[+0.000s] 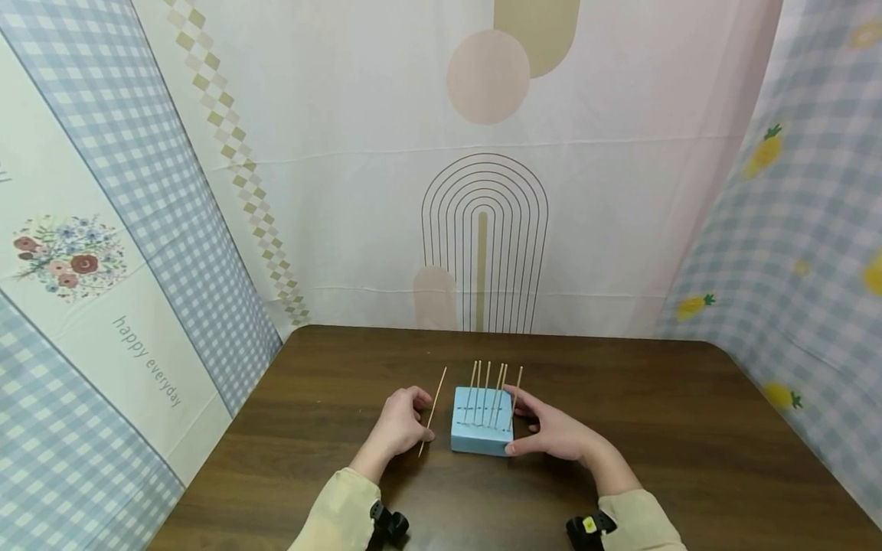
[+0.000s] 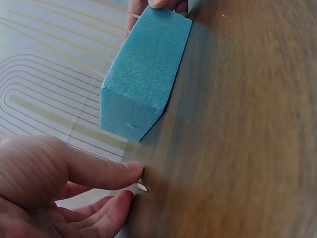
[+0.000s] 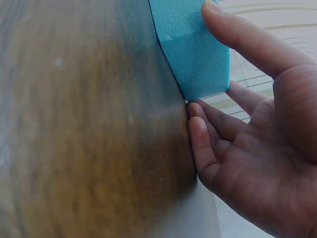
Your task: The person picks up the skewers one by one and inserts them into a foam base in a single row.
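Observation:
A light blue foam block rests on the table, with several thin wooden skewers standing up out of its top. At the block's right side, my right hand grips it, thumb on the near corner and fingers toward the back. Left of the block, my left hand pinches a single wooden skewer, which slants past the thumb. The left wrist view shows that skewer's pointed tip by the thumb and fingers; most of its length is hidden there. In the right wrist view, the thumb presses the block.
The dark wooden table reaches back to a pale patterned cloth. Blue checked cloths hang at the left and right. A black wrist camera is strapped to each forearm.

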Demonstrator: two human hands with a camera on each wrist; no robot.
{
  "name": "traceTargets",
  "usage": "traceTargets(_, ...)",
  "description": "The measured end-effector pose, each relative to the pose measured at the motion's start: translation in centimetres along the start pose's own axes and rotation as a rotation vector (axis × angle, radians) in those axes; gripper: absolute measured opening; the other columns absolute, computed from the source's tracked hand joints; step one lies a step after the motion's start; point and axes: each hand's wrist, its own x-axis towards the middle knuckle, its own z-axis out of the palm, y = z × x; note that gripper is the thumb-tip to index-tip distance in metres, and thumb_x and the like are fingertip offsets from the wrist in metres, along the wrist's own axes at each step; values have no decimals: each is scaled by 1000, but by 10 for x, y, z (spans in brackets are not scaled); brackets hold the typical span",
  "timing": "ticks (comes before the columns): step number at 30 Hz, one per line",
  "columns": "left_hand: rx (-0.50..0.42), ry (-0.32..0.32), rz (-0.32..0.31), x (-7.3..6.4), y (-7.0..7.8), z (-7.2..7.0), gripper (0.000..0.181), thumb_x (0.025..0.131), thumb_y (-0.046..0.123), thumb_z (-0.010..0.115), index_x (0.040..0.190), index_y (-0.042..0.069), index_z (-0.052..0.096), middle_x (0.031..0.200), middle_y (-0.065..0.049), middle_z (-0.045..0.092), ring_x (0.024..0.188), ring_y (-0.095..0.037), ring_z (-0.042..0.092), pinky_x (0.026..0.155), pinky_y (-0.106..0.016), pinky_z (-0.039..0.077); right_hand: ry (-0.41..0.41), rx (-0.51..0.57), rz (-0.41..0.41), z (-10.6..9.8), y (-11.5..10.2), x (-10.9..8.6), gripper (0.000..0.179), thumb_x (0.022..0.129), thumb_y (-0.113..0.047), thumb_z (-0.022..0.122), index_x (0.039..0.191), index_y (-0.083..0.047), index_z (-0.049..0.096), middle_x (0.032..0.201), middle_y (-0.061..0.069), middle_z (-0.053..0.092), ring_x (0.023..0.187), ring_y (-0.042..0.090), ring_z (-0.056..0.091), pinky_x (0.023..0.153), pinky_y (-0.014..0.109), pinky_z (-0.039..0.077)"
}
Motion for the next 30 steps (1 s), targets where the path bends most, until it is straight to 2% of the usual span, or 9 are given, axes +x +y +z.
traceTargets(8, 2, -19, -19, 0, 1, -3, 57, 64, -18, 88, 114, 2, 68, 109, -15, 64, 86, -22, 60, 78, -39, 54, -2, -5, 3, 0, 0, -1, 106, 88, -29, 90, 170, -16, 26, 166, 23, 38, 152, 43, 37, 119, 60, 37)
traceTargets(14, 8, -4, -9, -1, 1, -4, 56, 64, -22, 79, 112, 3, 68, 107, -14, 63, 83, -21, 60, 75, -37, 54, 1, -4, 9, 0, -1, -1, 105, 88, -29, 91, 170, -16, 27, 166, 24, 38, 152, 43, 37, 120, 60, 36)
traceTargets(19, -7, 13, -4, -1, -2, -4, 56, 63, -24, 77, 111, 3, 69, 106, -14, 62, 80, -18, 60, 72, -35, 54, 6, -4, 14, 0, -1, -1, 105, 87, -28, 91, 170, -17, 27, 166, 23, 38, 152, 42, 37, 120, 59, 36)
traceTargets(25, -92, 32, -48, 0, -4, -9, 58, 64, -26, 76, 115, 2, 69, 116, -19, 65, 78, -18, 64, 65, -33, 55, 5, -5, 13, 0, -1, 0, 105, 87, -29, 91, 170, -18, 27, 167, 22, 37, 152, 41, 37, 120, 59, 36)
traceTargets(30, -171, 43, -87, 0, -3, -14, 63, 67, -27, 72, 124, 1, 68, 123, -23, 66, 77, -18, 68, 63, -32, 56, -1, -4, 7, 0, 0, 0, 105, 88, -28, 90, 170, -18, 26, 167, 22, 37, 152, 42, 37, 120, 59, 37)
